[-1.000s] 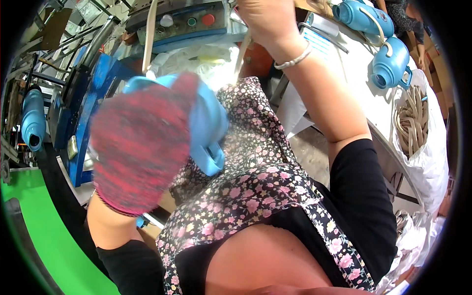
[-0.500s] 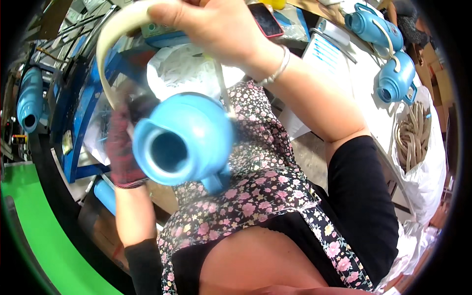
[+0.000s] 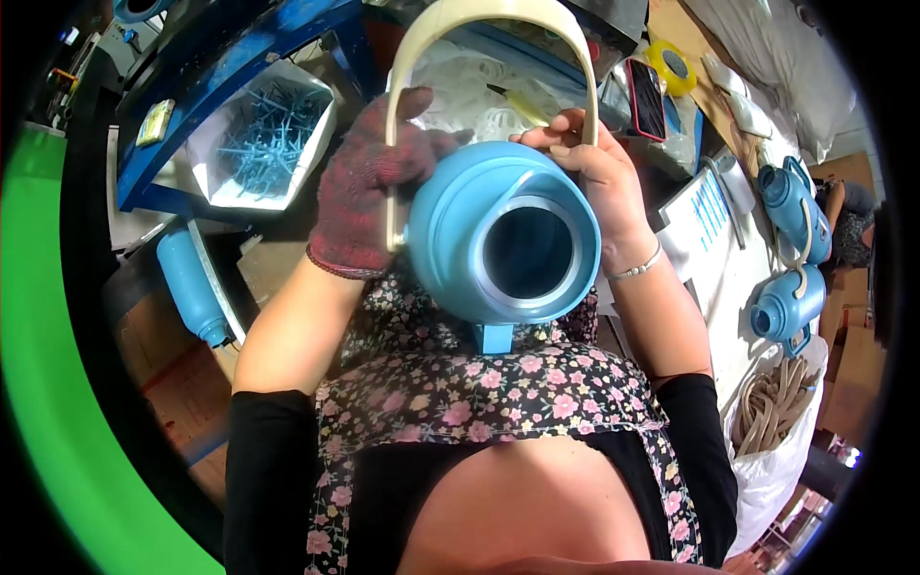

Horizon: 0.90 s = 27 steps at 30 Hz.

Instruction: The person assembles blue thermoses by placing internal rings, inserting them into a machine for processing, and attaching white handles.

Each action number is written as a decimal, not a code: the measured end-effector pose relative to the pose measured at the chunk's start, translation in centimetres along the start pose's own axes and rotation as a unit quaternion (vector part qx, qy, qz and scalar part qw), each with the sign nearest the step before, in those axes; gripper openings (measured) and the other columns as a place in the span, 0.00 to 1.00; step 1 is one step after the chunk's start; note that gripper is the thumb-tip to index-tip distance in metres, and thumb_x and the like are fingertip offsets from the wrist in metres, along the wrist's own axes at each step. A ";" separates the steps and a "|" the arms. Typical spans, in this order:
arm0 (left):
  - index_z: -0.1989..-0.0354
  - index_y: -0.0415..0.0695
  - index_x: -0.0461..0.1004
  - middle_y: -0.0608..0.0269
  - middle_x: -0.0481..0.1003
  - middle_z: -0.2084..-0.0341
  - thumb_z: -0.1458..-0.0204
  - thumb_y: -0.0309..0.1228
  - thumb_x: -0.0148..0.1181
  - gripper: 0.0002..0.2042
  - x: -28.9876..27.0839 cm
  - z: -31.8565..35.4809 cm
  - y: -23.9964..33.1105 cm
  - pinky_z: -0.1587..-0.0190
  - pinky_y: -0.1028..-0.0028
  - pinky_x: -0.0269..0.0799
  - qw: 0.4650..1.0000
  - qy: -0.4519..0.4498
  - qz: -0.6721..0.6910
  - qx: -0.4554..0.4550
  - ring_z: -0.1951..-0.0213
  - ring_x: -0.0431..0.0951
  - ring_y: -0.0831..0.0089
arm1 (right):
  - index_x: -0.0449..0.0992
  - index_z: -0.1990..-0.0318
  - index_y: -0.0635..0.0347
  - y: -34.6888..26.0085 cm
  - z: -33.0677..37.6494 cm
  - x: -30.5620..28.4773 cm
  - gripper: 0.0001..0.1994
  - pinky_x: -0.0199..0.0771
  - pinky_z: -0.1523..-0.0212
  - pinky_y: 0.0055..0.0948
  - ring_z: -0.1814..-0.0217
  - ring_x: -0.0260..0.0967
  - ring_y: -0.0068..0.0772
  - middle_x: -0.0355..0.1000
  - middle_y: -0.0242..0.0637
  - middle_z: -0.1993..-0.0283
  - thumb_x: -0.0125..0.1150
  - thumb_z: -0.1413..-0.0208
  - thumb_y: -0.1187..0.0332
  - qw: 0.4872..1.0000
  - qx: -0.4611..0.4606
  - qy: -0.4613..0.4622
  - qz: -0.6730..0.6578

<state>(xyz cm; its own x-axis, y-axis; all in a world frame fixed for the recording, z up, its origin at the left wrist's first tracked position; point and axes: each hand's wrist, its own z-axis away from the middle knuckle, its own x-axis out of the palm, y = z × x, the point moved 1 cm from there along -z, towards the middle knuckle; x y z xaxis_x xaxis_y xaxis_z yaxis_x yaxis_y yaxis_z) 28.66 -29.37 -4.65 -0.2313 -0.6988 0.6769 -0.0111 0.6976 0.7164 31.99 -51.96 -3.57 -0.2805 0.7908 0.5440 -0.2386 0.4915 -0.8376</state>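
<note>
A light-blue thermos jug (image 3: 450,225) is in front of my chest, its round dark mouth facing up toward me. Its cream carrying handle (image 3: 498,10) arches up and away from me. My left hand (image 3: 359,192), in a dark red knitted glove, is closed round the handle's left limb beside the jug. At the handle's right limb, my bare right hand (image 3: 613,182) pinches with thumb and fingers near the jug's shoulder. The attachment at that end is hidden by the fingers and jug. Behind the handle lies a small yellow tool (image 3: 527,108) with a dark tip.
A white bag (image 3: 273,196) of blue plastic sprues sits at the left, below a blue metal frame (image 3: 153,168). On the right-hand table are a phone (image 3: 645,99), yellow tape (image 3: 673,69) and two blue jugs (image 3: 793,213). Cream handles (image 3: 774,407) fill a bag at lower right.
The jug has moved right and come upright in line with my chest. My right hand has left the handle's top arch for its right limb. My view has turned as well.
</note>
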 end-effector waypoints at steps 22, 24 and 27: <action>0.40 0.39 0.62 0.65 0.69 0.65 0.42 0.33 0.53 0.22 7.8 -3.1 0.9 0.50 0.72 0.69 0.982 0.171 -0.086 0.004 0.59 0.74 0.72 | 0.56 0.35 0.61 -6.0 4.2 2.2 0.50 0.59 0.36 0.37 0.35 0.59 0.39 0.62 0.44 0.40 0.80 0.67 0.59 0.773 -0.396 0.019 0.496; 0.38 0.40 0.60 0.63 0.67 0.58 0.41 0.34 0.54 0.24 4.5 -3.5 0.7 0.47 0.70 0.66 0.971 0.160 -0.175 0.024 0.54 0.71 0.71 | 0.59 0.37 0.56 -6.6 3.5 -0.9 0.44 0.61 0.39 0.32 0.42 0.63 0.33 0.64 0.39 0.44 0.77 0.66 0.65 0.849 -0.367 0.085 0.372; 0.36 0.41 0.58 0.60 0.65 0.48 0.41 0.34 0.54 0.26 -2.4 -2.5 2.5 0.44 0.68 0.63 0.927 0.218 -0.301 0.049 0.47 0.68 0.69 | 0.62 0.42 0.58 -9.9 7.7 -11.3 0.32 0.69 0.45 0.38 0.45 0.67 0.39 0.67 0.43 0.49 0.65 0.54 0.60 0.880 -0.376 0.279 0.087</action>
<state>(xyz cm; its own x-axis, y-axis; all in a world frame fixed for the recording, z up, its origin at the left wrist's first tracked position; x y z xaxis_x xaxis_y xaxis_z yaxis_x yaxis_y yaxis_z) 31.68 -26.34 -4.08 0.2606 -0.9487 0.1789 -0.1029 0.1569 0.9822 30.31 -68.55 -1.01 0.2973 0.8311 0.4700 0.5031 0.2821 -0.8169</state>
